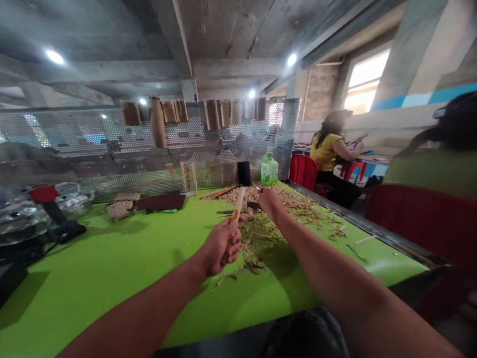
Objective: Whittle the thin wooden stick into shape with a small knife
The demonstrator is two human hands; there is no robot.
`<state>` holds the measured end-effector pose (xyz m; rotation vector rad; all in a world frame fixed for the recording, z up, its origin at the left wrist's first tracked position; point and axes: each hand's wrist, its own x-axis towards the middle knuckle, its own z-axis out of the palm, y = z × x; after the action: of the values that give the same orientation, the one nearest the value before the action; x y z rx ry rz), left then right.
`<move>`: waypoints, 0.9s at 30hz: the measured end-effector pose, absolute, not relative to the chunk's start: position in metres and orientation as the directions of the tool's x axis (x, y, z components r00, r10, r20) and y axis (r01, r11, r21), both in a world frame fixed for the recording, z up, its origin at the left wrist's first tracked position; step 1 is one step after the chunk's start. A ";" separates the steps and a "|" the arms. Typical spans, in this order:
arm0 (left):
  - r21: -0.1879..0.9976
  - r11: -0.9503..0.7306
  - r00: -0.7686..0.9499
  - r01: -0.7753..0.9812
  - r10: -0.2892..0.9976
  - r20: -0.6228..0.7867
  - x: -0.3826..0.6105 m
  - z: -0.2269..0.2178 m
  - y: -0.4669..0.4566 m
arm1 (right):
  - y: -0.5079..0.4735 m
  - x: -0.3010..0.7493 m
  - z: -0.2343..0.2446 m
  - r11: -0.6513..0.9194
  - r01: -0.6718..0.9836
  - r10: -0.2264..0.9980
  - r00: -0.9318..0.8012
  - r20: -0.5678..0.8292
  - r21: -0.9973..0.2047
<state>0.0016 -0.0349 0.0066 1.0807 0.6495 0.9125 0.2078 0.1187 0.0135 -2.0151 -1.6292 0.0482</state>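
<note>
My left hand [219, 246] is closed around the lower part of a pale wooden stick [238, 204], which has an orange band near my fingers and stands tilted upward. My right hand [270, 200] is closed on a small knife [258, 189], with only its dark tip showing past my fingers. The handle is hidden in my fist. The knife tip is close to the top of the stick, and I cannot tell whether they touch. Under both hands, wood shavings [261, 233] lie scattered over the bright green table [112, 293].
A perforated metal screen [149, 144] with brown paper pieces hanging on it runs along the far edge. A green-capped bottle [269, 170], a black cup [244, 173] and a dark abrasive sheet [161, 201] stand before it. A metal machine [48, 214] sits left; seated co-workers [330, 154] are right.
</note>
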 end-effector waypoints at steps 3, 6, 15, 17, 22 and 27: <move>0.934 0.159 0.411 -0.319 0.911 -0.014 -0.004 0.006 -0.020 | 0.114 0.184 0.009 0.020 0.895 0.920 0.157 0.358 -0.446; 0.943 0.102 0.343 -0.317 0.939 0.014 -0.006 0.003 -0.011 | 0.105 0.165 0.005 0.148 0.902 0.902 0.046 0.430 -0.406; 0.974 -0.003 0.206 -0.227 0.977 0.051 -0.009 -0.003 0.001 | 0.076 0.141 0.000 0.357 0.897 0.883 -0.233 0.407 -0.261; 0.970 -0.008 0.183 -0.245 0.982 0.054 -0.010 -0.002 0.003 | 0.069 0.135 -0.001 0.352 0.914 0.889 -0.260 0.376 -0.202; 0.968 -0.023 0.097 -0.249 0.994 0.048 -0.013 -0.004 0.010 | 0.057 0.126 0.002 0.372 0.923 0.881 -0.320 0.349 -0.093; 0.979 -0.010 0.163 -0.205 0.986 0.045 -0.013 -0.005 0.006 | 0.059 0.128 0.003 0.331 0.941 0.886 -0.285 0.367 -0.068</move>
<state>-0.0130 0.0065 -0.0050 1.1522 0.9241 1.1956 0.1284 0.0587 0.0031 -1.6255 -2.2636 -0.2294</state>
